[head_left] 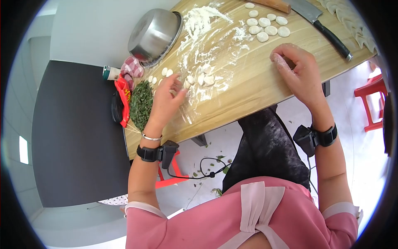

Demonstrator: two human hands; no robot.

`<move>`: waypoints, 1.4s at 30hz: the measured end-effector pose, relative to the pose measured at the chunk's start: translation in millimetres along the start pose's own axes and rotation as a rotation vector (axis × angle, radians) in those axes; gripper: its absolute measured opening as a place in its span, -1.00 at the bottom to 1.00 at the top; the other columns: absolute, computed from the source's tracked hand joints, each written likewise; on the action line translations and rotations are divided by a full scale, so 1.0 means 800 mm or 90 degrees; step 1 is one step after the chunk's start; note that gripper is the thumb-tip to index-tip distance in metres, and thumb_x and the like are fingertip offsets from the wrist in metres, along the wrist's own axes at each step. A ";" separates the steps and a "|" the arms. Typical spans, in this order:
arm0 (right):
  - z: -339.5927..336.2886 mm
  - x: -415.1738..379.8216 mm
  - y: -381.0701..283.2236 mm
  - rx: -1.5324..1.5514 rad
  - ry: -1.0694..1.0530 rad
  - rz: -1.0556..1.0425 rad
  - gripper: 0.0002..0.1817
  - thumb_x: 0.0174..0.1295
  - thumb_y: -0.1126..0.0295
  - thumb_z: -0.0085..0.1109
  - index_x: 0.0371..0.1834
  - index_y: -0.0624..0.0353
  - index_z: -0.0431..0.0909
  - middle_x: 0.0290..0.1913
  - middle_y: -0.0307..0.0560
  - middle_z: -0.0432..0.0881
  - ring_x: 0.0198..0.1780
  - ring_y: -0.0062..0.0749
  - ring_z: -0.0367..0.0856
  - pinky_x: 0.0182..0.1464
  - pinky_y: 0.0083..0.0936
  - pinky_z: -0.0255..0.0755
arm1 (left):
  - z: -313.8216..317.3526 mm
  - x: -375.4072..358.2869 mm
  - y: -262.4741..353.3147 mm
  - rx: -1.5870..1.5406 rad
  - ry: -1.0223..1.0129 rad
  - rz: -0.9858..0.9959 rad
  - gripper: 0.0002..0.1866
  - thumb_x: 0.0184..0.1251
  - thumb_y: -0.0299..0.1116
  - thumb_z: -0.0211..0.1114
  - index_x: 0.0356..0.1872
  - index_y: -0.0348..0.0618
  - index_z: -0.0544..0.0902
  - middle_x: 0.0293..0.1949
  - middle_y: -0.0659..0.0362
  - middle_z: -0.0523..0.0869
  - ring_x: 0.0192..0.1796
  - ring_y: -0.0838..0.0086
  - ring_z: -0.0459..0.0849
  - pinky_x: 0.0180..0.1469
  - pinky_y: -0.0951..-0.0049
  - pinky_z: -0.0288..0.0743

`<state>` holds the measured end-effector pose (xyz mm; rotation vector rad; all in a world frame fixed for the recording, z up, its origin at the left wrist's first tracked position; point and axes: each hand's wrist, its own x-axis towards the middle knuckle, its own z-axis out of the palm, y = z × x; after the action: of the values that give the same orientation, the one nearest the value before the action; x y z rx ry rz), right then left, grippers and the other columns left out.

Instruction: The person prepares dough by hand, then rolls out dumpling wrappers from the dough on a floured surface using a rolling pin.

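My left hand [166, 101] reaches over the wooden table [232, 93], its fingers bent and its thumb apart from them. Small dough pieces [190, 79] lie right at its fingertips, with more just beyond and to the left. I see nothing held in it. My right hand [299, 71] is over the table's near right part, fingers curled in and the thumb against the index finger. Flour dusts its fingertips, and nothing shows in its grip. Several flattened dough rounds [270, 30] lie beyond it, and loose flour [203, 20] is spread across the middle.
A metal basin [154, 35] is tipped over at the back left. Chopped greens [141, 103] and a red bag [122, 99] sit at the left end. A cleaver [331, 39], a wooden rolling pin [273, 5] and a row of folded dumplings [348, 23] are at the far right.
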<state>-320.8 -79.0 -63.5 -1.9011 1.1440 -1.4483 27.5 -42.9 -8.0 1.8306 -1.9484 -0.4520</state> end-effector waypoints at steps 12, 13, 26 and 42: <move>0.002 -0.001 -0.001 0.020 0.002 -0.001 -0.87 0.26 0.44 0.16 -0.24 0.31 0.57 -0.39 0.04 0.59 -0.39 -0.23 0.52 -0.31 -0.42 0.39 | 0.014 -0.032 -0.002 -0.163 0.040 -0.066 -0.81 0.19 -0.56 0.38 -0.18 -0.25 0.61 -0.16 0.22 0.68 -0.27 0.64 0.58 -0.17 0.61 0.48; 0.001 -0.001 -0.002 0.016 0.001 0.002 -0.87 0.26 0.44 0.16 -0.24 0.30 0.58 -0.39 0.04 0.59 -0.38 -0.22 0.52 -0.30 -0.42 0.40 | 0.015 -0.037 -0.009 -0.158 0.027 -0.047 -0.81 0.21 -0.56 0.37 -0.17 -0.23 0.61 -0.14 0.22 0.68 -0.27 0.64 0.58 -0.17 0.61 0.48; 0.002 -0.001 -0.002 0.001 0.011 0.006 -0.86 0.27 0.42 0.16 -0.24 0.29 0.58 -0.41 0.04 0.58 -0.39 -0.24 0.50 -0.31 -0.43 0.39 | 0.023 -0.044 0.014 -0.012 0.059 -0.078 -0.73 0.15 -0.46 0.45 -0.18 -0.28 0.57 -0.32 0.20 0.55 -0.37 0.52 0.50 -0.32 0.50 0.42; 0.004 -0.001 0.003 0.006 0.023 -0.013 -0.85 0.28 0.41 0.16 -0.23 0.28 0.59 -0.38 0.02 0.61 -0.39 -0.29 0.52 -0.30 -0.46 0.39 | 0.012 -0.019 -0.010 0.108 0.082 0.057 -0.45 0.58 -0.25 -0.08 0.41 -0.45 0.20 0.38 -0.24 0.30 0.45 -0.07 0.20 0.52 0.09 -0.04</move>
<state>-319.0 -79.9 -67.2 -1.8930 1.1344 -1.5020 30.3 -28.9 -21.6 1.8157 -2.0223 -0.1411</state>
